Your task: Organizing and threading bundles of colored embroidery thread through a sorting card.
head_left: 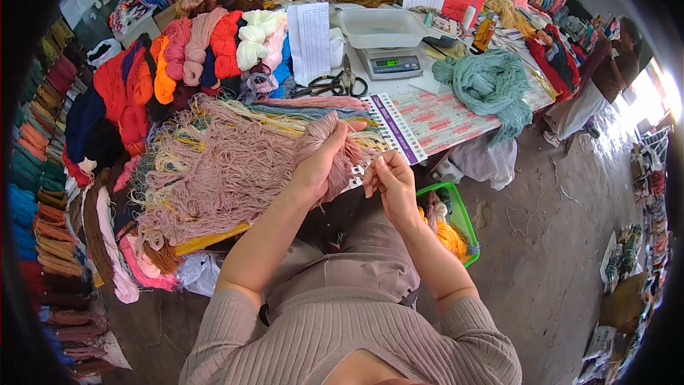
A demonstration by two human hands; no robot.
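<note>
My left hand [318, 169] is wrapped round a bundle of dusty-pink yarn [311, 140], raised just over the table's front edge. To its right, my right hand [397, 184] is closed in a pinch at the loose end of that bundle. Thin pink strands reach toward its fingertips, though the fingers partly hide what lies between them. Left of the bundle spreads a wide heap of loose dusty-pink yarn [221, 153], with yellow and grey-blue strands under it. Behind my hands is a spiral-bound book [394, 127] with a purple stripe.
Coloured yarn hanks [135, 117] crowd the table's left. A digital scale [392, 63] carries a clear plastic tub [382, 26]; black-handled scissors [349, 84] lie beside it. A teal skein [491, 85] drapes over the right edge. By my right knee stands a green basket [467, 224].
</note>
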